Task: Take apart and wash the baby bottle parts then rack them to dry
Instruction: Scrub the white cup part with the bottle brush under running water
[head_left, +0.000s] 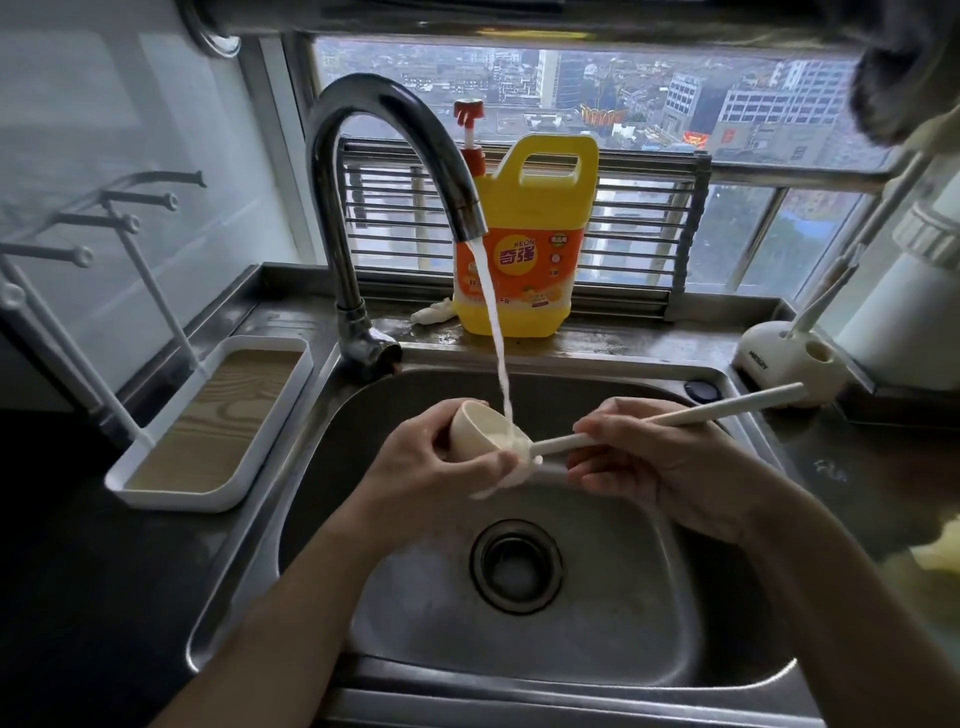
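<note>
The yellow detergent jug reads "KEON" and "奇强" — lettering on the brush stand is illegible.

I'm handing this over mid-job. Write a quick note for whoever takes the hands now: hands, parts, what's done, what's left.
Left hand: grips the cream cup-shaped part under the running water.
Right hand: holds the brush handle, brush end at the part.
Drying rack: on the left counter, no part shows on its visible pegs.
Done: this part is separated and being scrubbed.
Left: rinse and rack it. Other bottle parts are not in view.
</note>
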